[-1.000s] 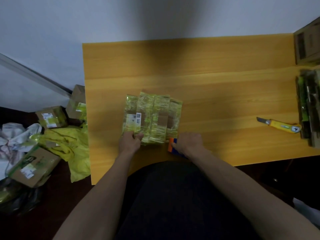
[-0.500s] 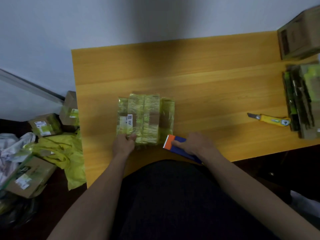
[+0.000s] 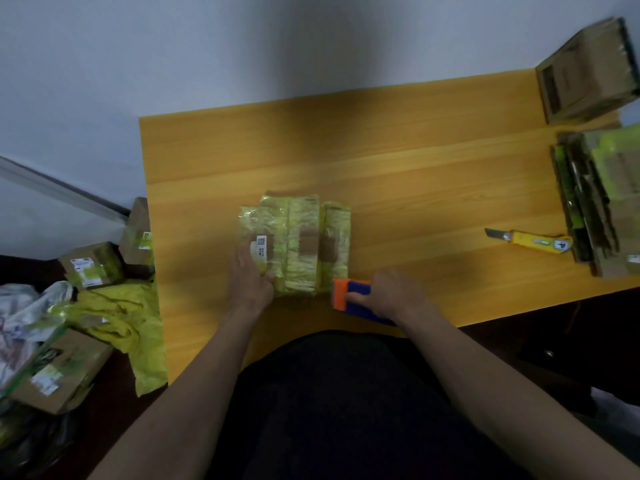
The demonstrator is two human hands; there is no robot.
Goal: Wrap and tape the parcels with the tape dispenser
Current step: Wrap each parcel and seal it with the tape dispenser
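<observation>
A parcel (image 3: 301,240) wrapped in yellow-green tape lies flat near the front middle of the wooden table (image 3: 398,174), with a white barcode label on its left part. My left hand (image 3: 250,276) rests on the parcel's near left corner, fingers stretched over the label and thumb against the near edge. My right hand (image 3: 394,294) grips a blue tape dispenser with an orange end (image 3: 349,295), just right of the parcel's near right corner. The orange end points toward the parcel.
A yellow utility knife (image 3: 533,241) lies at the table's right. Flattened cardboard and taped boxes (image 3: 595,202) stack at the right edge, with an open cardboard box (image 3: 585,84) behind. On the floor to the left lie several taped parcels (image 3: 90,265) and yellow wrapping (image 3: 121,317).
My left hand slid from the parcel's near edge up onto its top, over the label. My right hand with the dispenser drew slightly back and right of the parcel, exposing the orange end.
</observation>
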